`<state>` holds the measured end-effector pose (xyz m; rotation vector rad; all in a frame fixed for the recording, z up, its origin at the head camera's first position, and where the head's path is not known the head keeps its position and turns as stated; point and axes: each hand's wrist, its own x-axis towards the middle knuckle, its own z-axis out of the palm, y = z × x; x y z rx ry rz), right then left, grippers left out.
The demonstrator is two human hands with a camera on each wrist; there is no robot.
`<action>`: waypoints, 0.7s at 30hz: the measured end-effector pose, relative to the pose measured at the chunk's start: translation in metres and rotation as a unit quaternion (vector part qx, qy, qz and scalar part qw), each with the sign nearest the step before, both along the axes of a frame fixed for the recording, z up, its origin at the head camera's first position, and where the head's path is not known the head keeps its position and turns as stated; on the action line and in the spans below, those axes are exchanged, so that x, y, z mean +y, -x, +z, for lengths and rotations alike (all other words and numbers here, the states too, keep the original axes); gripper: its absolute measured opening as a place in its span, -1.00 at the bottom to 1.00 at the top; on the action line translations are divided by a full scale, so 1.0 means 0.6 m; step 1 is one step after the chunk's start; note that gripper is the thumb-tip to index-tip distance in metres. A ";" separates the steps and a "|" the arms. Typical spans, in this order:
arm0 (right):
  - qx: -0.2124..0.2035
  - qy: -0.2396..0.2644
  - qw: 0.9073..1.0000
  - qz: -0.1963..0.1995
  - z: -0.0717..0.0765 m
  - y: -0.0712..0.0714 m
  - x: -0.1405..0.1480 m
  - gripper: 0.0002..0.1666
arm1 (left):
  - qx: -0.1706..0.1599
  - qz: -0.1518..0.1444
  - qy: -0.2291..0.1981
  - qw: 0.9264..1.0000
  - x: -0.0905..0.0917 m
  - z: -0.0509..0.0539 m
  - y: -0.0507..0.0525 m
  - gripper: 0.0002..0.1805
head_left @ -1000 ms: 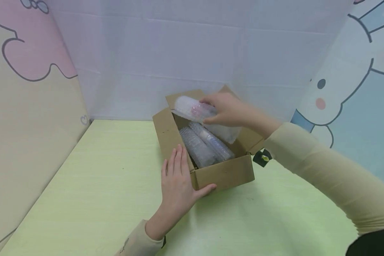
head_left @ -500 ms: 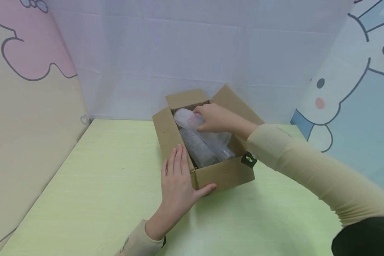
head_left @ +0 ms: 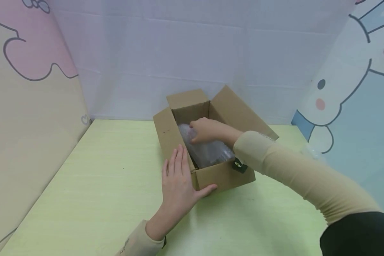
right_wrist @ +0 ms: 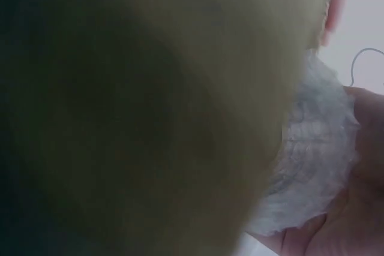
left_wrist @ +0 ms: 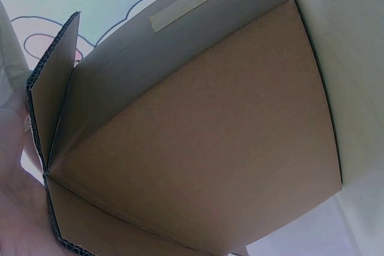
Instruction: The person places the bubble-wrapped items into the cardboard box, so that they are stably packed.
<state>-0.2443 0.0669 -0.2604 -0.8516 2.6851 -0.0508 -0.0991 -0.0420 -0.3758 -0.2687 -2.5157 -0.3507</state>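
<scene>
An open cardboard box [head_left: 225, 176] stands at an angle on the table. Inside lie bubble-wrapped packages [head_left: 208, 154], partly overlapping, so their edges are hard to tell apart. My right hand [head_left: 208, 131] reaches into the box with curled fingers and grips a bubble-wrapped package [right_wrist: 315, 148], whose crinkled plastic sits against the palm in the right wrist view. My left hand [head_left: 177, 188] rests with straight fingers along the left flap [head_left: 164, 131], its thumb on the near side. What the wrapping contains is hidden.
The back flap [head_left: 188, 98] and right flap [head_left: 243, 113] stand folded outward. Behind the box hangs a white cloth [head_left: 179, 53]. Cartoon-printed panels [head_left: 355, 106] flank the pale green table [head_left: 115, 185]. A strip of tape [left_wrist: 198, 1] shows on the box.
My right hand has lowered the bubble-wrapped package, with its pink patch now out of sight, from above the box down into it, onto the others. The left hand has stayed put.
</scene>
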 end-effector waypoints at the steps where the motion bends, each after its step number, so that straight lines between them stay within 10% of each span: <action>1: -0.001 -0.006 1.000 0.002 -0.002 0.000 -0.001 -0.28 | 0.001 0.000 0.001 1.000 0.000 0.000 0.000 0.41; 21: -0.079 -0.024 0.996 -0.020 -0.013 -0.017 -0.011 -0.22 | -0.006 0.001 0.001 1.000 0.001 0.001 0.000 0.41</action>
